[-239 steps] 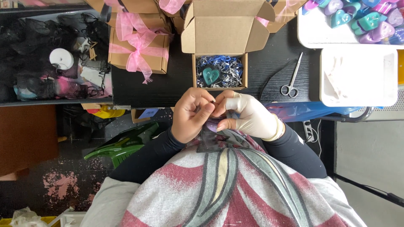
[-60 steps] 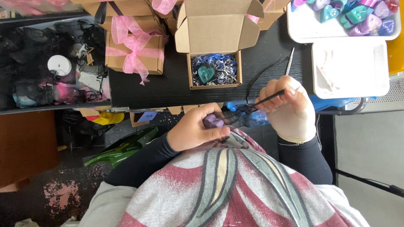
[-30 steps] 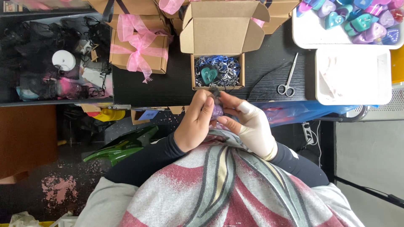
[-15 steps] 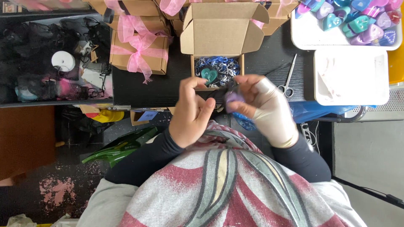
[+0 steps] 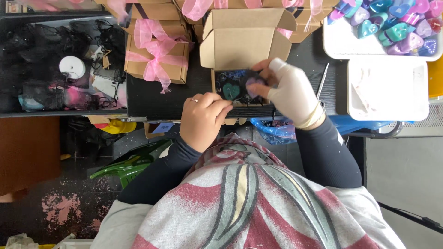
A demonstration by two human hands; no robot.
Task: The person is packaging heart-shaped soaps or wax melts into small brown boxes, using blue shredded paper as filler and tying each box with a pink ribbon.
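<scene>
An open brown cardboard box (image 5: 244,41) stands on the black table, its lid flaps up. Inside lie dark shredded filler and a teal heart-shaped piece (image 5: 231,90). My right hand (image 5: 290,90), in a pale glove, reaches over the box and holds a small purple heart-shaped piece (image 5: 253,85) down into it beside the teal one. My left hand (image 5: 203,117), bare with a ring, rests at the box's near left edge with its fingers curled against the box wall.
Closed brown boxes tied with pink ribbon (image 5: 157,57) stand left and behind. A white tray of coloured hearts (image 5: 392,27) sits top right above an empty white tray (image 5: 387,90). Scissors (image 5: 322,83) lie right of the box. A black bin of dark pouches (image 5: 60,64) is at left.
Both hands moved forward from my lap to the open box. The purple heart in my right hand now sits inside it next to the teal heart; my left hand settled at the box edge.
</scene>
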